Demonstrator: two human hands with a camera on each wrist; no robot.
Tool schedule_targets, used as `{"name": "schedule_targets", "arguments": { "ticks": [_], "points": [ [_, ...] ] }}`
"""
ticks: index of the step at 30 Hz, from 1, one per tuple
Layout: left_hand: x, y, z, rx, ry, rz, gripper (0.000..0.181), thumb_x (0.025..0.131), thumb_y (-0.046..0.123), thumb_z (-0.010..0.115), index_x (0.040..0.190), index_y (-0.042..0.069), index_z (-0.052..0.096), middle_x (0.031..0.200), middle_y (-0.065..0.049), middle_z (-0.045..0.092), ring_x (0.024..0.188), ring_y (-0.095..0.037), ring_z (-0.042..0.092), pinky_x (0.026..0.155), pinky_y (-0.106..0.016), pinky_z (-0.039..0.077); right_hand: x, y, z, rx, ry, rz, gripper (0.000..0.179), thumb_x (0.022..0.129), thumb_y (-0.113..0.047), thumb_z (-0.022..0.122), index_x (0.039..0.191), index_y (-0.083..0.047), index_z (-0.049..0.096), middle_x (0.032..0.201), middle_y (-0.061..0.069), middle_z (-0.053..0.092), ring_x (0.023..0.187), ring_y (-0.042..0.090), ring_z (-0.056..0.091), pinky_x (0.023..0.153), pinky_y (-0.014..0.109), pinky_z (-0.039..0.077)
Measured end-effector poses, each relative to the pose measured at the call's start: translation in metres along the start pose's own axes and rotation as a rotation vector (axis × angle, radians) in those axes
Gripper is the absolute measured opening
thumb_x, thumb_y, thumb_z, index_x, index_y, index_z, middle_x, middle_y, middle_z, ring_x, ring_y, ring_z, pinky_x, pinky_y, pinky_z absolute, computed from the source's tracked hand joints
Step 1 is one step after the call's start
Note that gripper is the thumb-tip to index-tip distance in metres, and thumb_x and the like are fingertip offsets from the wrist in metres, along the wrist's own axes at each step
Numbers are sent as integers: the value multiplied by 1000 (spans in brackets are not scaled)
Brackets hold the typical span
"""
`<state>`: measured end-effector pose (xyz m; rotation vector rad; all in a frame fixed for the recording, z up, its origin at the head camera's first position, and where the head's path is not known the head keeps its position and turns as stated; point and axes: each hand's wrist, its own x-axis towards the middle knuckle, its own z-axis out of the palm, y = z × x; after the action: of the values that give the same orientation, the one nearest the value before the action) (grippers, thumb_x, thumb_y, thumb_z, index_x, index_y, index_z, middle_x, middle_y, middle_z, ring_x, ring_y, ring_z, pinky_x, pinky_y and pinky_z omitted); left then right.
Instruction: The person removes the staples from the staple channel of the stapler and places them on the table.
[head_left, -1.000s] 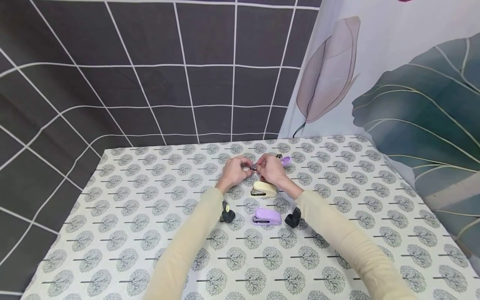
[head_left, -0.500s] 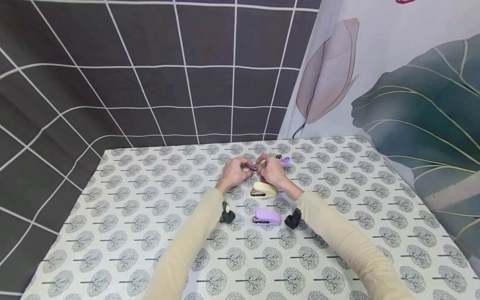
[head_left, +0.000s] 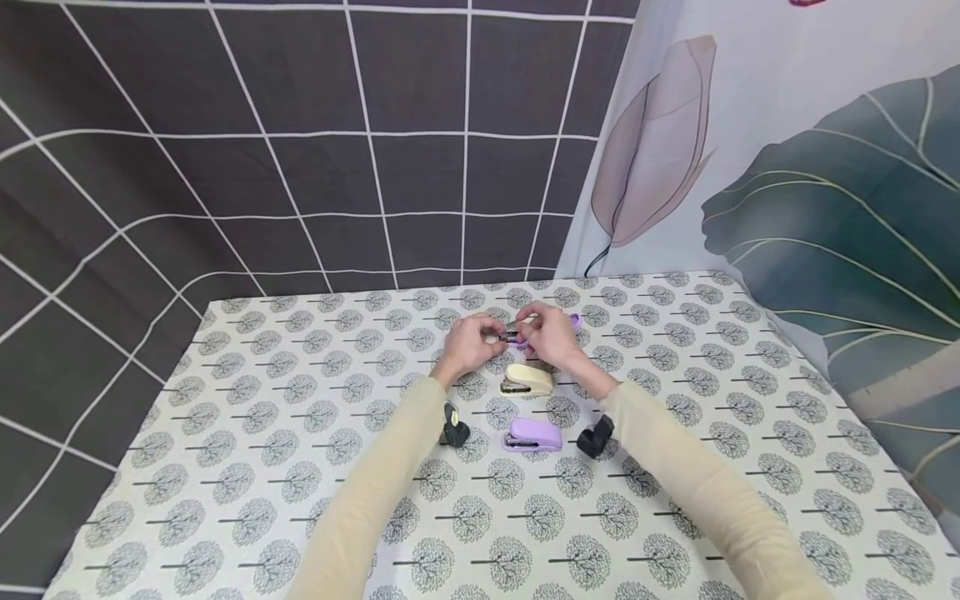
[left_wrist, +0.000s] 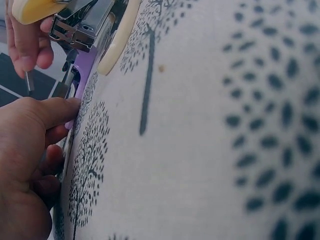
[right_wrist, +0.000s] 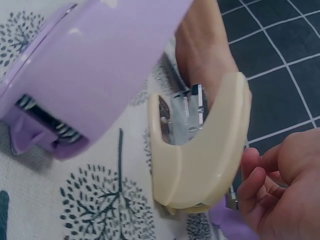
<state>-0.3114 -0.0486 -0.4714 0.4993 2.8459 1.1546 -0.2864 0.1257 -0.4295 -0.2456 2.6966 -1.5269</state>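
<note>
At the far side of the table, both hands are at an opened purple stapler [head_left: 517,342]; its lid [head_left: 575,321] swings out to the right, partly behind the right hand. My left hand [head_left: 469,342] pinches its front end between thumb and fingers, low over the cloth. Just above the stapler's metal channel, my right hand [head_left: 549,337] pinches a thin grey staple strip [left_wrist: 29,82]. The right wrist view shows that hand [right_wrist: 285,185] with curled fingers, beside a cream stapler [right_wrist: 200,165].
Nearer the body than the hands stands the cream stapler [head_left: 527,380], and closer still a second purple stapler [head_left: 533,434]. Black wrist mounts [head_left: 455,427] sit on both sleeves. A dark checked curtain [head_left: 420,175] hangs behind the tree-patterned tablecloth [head_left: 300,475].
My right hand has shifted slightly right and away from the left hand, showing more of the opened purple stapler. The left hand stays put. The cream stapler and second purple stapler have not moved.
</note>
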Motion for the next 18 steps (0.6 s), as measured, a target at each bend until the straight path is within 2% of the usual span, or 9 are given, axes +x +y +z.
{"name": "schedule_targets", "arguments": {
  "ticks": [5, 11, 14, 18],
  "points": [
    [0, 0, 0, -2, 3, -5, 29, 83, 19, 82, 110, 15, 75, 110, 3, 70, 97, -18, 63, 91, -38, 46, -1, -4, -7, 40, -5, 12, 18, 96, 2, 60, 113, 5, 61, 84, 24, 69, 60, 33, 66, 55, 39, 57],
    [0, 0, 1, 9, 4, -6, 28, 83, 21, 83, 109, 16, 75, 111, 3, 70, 96, -17, 63, 90, -37, 46, -3, -7, -17, 98, -9, 58, 21, 98, -1, 60, 118, 3, 60, 87, 22, 69, 69, 44, 65, 50, 33, 53],
    [0, 0, 1, 8, 2, -8, 28, 83, 21, 83, 108, 16, 75, 111, 3, 70, 96, -17, 63, 90, -37, 46, -4, -9, -22, 134, -14, 73, 21, 99, -3, 59, 120, 3, 59, 92, 26, 69, 69, 45, 65, 46, 29, 49],
    [0, 0, 1, 3, 2, -12, 27, 83, 21, 83, 108, 16, 75, 110, 4, 70, 95, -16, 62, 91, -38, 45, -5, -9, -29, 172, 3, 63, 22, 99, -3, 59, 120, 3, 58, 95, 30, 68, 61, 37, 64, 42, 23, 43]
  ]
}}
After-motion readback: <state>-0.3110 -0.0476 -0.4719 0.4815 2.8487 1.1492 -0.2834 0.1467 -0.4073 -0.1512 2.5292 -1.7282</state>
